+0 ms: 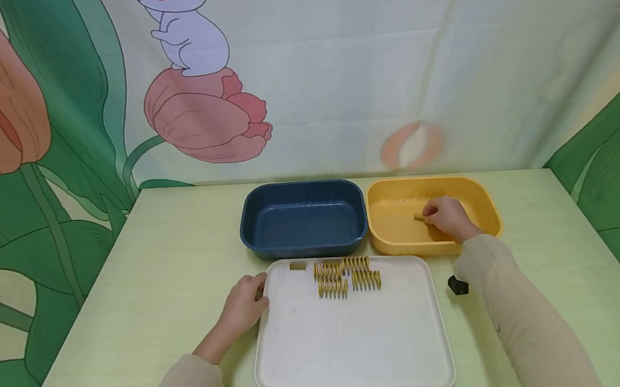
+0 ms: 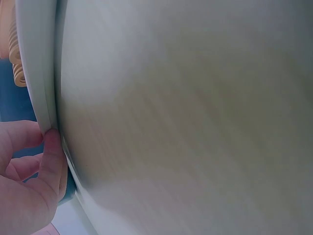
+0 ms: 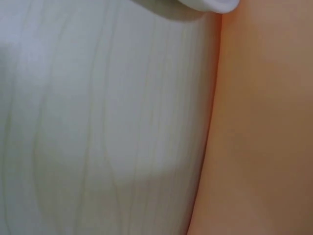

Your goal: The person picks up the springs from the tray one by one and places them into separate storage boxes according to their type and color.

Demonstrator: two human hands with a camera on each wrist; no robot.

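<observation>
Inside the yellow bin [image 1: 397,241], just behind the white tray [image 1: 356,343], the right hand [image 1: 447,218] pinches a small spring [image 1: 419,216], seemingly setting it down; release comes next. More springs [image 1: 346,275] lie at the tray's far edge. The left hand [image 1: 246,302], fingers curled, steadies the tray's left rim.

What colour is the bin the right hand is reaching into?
Yellow: the bin around the right hand is plain yellow, clearest in the head view.
</observation>
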